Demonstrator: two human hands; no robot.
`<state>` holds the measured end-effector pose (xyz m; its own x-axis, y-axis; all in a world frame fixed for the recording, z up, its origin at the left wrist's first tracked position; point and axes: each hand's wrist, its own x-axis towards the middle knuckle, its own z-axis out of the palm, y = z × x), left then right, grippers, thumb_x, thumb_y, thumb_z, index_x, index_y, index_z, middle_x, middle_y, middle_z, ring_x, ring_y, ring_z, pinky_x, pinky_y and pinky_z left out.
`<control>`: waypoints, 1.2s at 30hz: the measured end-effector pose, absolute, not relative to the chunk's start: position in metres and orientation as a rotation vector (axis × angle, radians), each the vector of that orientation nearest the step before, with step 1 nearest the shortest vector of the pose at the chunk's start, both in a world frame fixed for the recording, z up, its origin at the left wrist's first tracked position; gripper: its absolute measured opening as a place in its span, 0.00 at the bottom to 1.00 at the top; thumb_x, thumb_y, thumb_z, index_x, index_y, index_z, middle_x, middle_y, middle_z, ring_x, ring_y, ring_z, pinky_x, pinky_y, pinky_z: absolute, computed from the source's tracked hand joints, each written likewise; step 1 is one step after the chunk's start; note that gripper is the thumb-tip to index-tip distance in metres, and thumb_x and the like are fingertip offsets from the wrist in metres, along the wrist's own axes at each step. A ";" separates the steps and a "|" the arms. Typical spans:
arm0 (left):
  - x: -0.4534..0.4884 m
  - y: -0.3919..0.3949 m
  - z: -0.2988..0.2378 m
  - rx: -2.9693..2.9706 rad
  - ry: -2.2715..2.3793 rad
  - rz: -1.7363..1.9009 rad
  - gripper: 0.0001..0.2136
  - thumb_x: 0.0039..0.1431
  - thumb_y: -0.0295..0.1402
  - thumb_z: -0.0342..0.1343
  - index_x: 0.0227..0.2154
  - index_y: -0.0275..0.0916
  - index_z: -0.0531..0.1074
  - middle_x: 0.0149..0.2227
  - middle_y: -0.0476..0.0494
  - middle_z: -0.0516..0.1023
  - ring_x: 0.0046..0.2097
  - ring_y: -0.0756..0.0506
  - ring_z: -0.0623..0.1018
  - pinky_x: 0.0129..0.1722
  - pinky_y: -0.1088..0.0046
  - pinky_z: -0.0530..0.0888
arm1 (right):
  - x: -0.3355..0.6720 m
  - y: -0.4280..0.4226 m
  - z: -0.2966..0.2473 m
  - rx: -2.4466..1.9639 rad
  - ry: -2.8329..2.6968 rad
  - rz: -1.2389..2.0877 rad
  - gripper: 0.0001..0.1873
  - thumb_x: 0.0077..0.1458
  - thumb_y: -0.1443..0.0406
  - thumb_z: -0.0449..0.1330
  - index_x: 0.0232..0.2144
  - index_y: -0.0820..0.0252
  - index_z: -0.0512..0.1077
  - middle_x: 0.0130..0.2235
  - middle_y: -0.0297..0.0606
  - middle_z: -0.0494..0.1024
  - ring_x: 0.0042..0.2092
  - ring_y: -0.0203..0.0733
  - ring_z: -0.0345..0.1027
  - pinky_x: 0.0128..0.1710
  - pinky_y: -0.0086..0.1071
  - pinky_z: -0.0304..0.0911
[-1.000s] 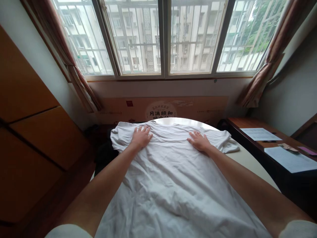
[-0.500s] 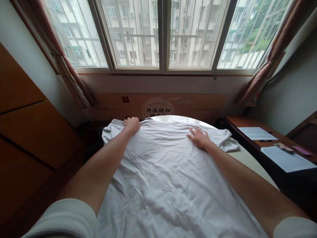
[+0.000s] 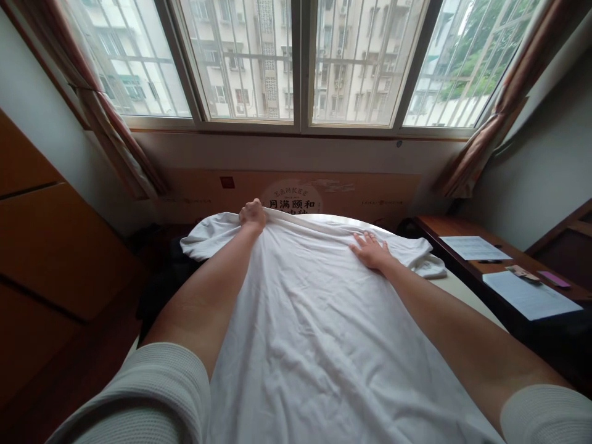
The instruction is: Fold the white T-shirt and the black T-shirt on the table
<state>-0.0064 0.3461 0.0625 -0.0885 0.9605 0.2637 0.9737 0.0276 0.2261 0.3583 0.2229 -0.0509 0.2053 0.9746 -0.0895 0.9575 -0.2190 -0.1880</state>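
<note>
A white T-shirt [image 3: 314, 308] lies spread over a round-edged white table [image 3: 467, 293], its near end running out of view at the bottom. At the far left of the shirt, my left hand [image 3: 253, 214] is closed on the cloth and holds it up, so folds fan out from the fist. My right hand [image 3: 371, 250] rests flat on the far right part of the shirt, fingers spread. One sleeve hangs left of my left hand; the other lies crumpled at the table's right edge.
To the right, a brown desk [image 3: 430, 228] bears paper sheets [image 3: 530, 296], a pen and a pink item [image 3: 554, 279]. A printed cardboard panel [image 3: 393, 185] stands below the window. Orange-brown cabinet doors [image 3: 37, 259] rise at left, and curtains [image 3: 108, 135] hang beside the window.
My left hand has lifted its grip of cloth upward and slightly right, drawing the left side of the shirt up into taut folds. My right hand stays flat in nearly the same place.
</note>
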 end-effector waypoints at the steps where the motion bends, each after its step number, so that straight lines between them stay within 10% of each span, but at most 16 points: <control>1: -0.005 0.349 0.062 -2.099 -2.210 -0.550 0.18 0.69 0.24 0.47 0.59 0.29 0.69 0.56 0.21 0.76 0.57 0.30 0.78 0.53 0.56 0.73 | 0.358 0.226 -0.050 -2.375 -1.890 0.292 0.40 0.72 0.41 0.36 0.78 0.46 0.41 0.79 0.43 0.34 0.78 0.52 0.27 0.72 0.64 0.28; 19: 0.018 0.154 -0.027 -2.800 -1.498 -0.142 0.33 0.75 0.47 0.41 0.73 0.29 0.56 0.75 0.28 0.53 0.77 0.38 0.52 0.74 0.56 0.48 | 0.298 0.179 -0.043 -2.247 -1.975 0.321 0.39 0.74 0.46 0.37 0.78 0.56 0.43 0.78 0.48 0.40 0.78 0.53 0.30 0.73 0.62 0.30; 36: 0.037 0.001 -0.009 -3.244 -0.923 -0.096 0.32 0.76 0.47 0.42 0.73 0.31 0.54 0.75 0.26 0.52 0.76 0.32 0.52 0.73 0.49 0.50 | 0.350 0.129 -0.053 -2.324 -1.970 0.150 0.37 0.74 0.50 0.39 0.77 0.61 0.48 0.78 0.48 0.46 0.78 0.51 0.36 0.74 0.53 0.33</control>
<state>0.0370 0.0007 -0.0086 0.8507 0.5255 -0.0089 0.5124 -0.8255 0.2366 0.3499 0.1294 -0.0528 0.1628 0.9865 -0.0157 0.9775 -0.1634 -0.1331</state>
